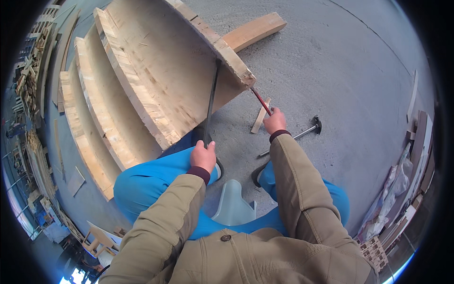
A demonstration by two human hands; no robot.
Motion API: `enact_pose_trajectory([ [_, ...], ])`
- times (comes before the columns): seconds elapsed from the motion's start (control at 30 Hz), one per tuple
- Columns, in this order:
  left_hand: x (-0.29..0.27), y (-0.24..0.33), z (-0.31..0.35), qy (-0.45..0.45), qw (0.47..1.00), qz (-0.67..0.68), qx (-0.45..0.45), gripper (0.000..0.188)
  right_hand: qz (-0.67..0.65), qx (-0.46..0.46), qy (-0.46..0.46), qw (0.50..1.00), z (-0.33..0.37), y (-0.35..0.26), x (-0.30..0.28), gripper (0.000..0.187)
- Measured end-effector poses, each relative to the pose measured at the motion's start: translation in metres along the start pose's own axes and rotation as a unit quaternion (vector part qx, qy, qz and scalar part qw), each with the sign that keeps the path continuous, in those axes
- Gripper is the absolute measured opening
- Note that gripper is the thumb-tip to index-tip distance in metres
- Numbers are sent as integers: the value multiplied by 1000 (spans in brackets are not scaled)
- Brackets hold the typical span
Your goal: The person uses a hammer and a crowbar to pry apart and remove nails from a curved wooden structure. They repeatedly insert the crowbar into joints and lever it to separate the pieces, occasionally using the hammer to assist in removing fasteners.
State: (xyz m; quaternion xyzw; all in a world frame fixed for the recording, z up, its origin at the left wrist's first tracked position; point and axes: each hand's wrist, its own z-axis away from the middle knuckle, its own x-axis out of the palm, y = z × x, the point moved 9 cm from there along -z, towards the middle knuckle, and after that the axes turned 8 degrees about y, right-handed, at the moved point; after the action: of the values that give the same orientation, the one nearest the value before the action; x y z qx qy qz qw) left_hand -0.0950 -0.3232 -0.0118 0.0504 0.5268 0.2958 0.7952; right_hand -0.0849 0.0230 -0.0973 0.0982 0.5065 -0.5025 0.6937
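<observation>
In front of me stands a large wooden panel [163, 61], tilted, with several thick ribs running along it. My left hand [203, 157] is closed around the lower end of a long dark metal bar [212, 97], whose upper end meets the panel's inner face near the right-hand rib [221, 47]. A red bar [261, 101] is gripped in my right hand [275, 121]. Its far end reaches the lower corner of that same rib, and its tip is hidden there. Just right of my right hand, a hammer [302, 134] lies on the concrete floor.
A timber block [255, 31] lies under or against the panel's right edge. A small wood strip [260, 117] rests near the red bar. Between my knees is a pale plastic stool [234, 208]. Boards and plastic sheeting [390, 189] line the right side; stacked lumber [35, 75] fills the left.
</observation>
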Motion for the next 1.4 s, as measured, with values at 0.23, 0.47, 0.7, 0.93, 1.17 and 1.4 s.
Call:
enact_pose_trajectory([
  [0.23, 20, -16, -3, -31, 997, 62, -28, 31, 43, -74, 3, 996, -28, 1, 33, 36],
  [0.47, 40, -35, -7, -37, 996, 70, -28, 21, 136, -61, -92, 985, -8, 11, 46, 23],
  [0.7, 47, -40, -8, -19, 999, 26, -9, 16, 126, -37, -148, 980, 58, 5, 54, 28],
  [0.93, 51, -44, -11, -15, 999, 46, 10, 14, 69, 28, -144, 987, 101, -5, 49, 30],
  [1.17, 63, -51, -13, -13, 998, 58, 27, 12, -56, 13, -102, 993, 125, -89, 4, 33],
  [1.4, 62, -50, -14, -7, 996, 80, 48, 13, -194, -89, -167, 963, 116, -210, 23, 29],
])
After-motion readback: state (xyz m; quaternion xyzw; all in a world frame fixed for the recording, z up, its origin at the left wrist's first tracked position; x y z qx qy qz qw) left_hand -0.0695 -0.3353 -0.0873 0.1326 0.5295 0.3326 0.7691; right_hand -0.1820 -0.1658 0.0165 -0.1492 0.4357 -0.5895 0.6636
